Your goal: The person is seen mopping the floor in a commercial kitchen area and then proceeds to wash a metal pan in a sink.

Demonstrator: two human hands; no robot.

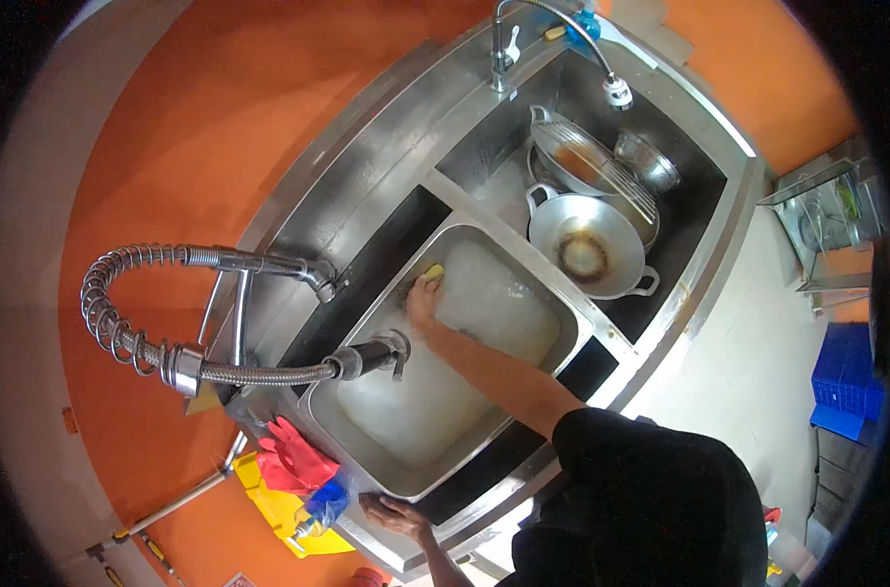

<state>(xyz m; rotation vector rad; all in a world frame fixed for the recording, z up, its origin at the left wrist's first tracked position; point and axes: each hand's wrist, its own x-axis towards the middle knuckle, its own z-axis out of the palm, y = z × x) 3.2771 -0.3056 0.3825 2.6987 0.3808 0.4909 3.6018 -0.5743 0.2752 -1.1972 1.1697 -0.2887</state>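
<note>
My right hand (pixel 423 302) holds a yellow sponge (pixel 434 272) against the inner wall of a large rectangular stainless steel pan (pixel 573 334). Cloudy water (pixel 408 411) stands in the pan, which sits over the near sink basin (pixel 482 473). At the pan's lower corner, my left hand (pixel 395 515) rests by the steel sink edge; its fingertips are too indistinct to tell whether they grip the rim. Above the pan hangs the spray head (pixel 364 359) of a spring-hose faucet (pixel 107 308), close to my right wrist.
The far basin (pixel 482 165) holds a two-handled wok (pixel 588 246), another wok (pixel 562 150), a wire rack (pixel 599 169) and a metal bowl (pixel 647 158). A gooseneck faucet (pixel 498 55) arches above. Red rubber gloves (pixel 294 458) and a blue bottle (pixel 328 502) lie left of the pan.
</note>
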